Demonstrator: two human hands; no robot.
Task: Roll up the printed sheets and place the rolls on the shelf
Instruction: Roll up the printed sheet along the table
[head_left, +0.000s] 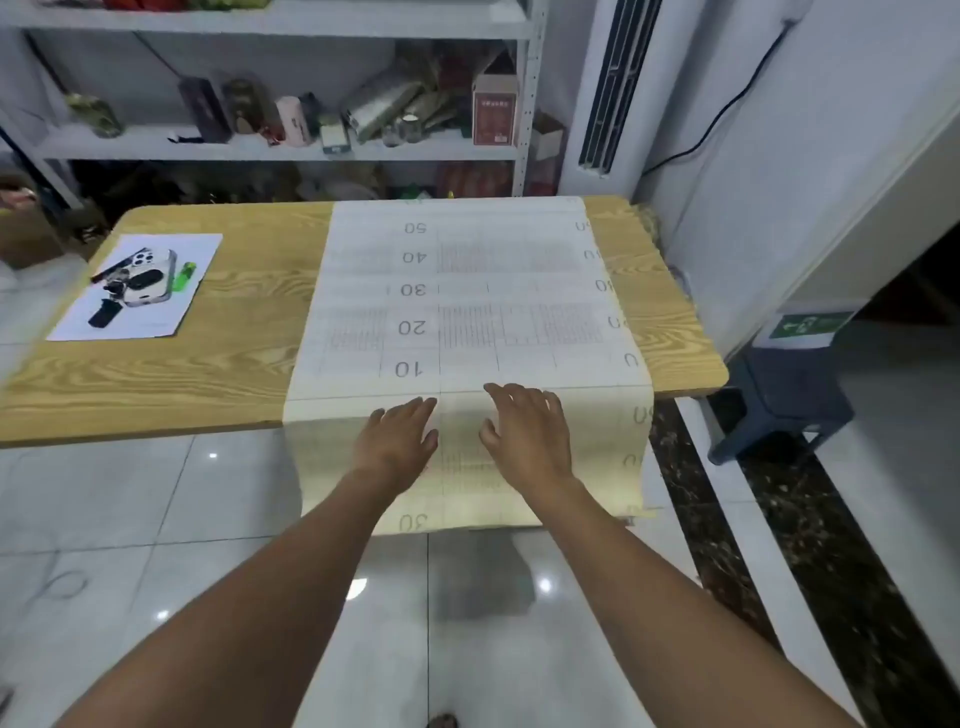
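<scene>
Head view is showing a long printed sheet (467, 312) lying flat across a wooden table (182, 374), its near end hanging over the front edge toward the tiled floor (130, 519). Both hands are reaching forward over that edge: the left hand (397, 441) and the right hand (524, 431) are lying side by side on the paper with fingers spread and relaxed, gripping nothing. A white shelf (260, 148) crowded with bottles and boxes is standing behind the table. A small paper (140, 286) with a phone (150, 278) is sitting at the table's left end.
</scene>
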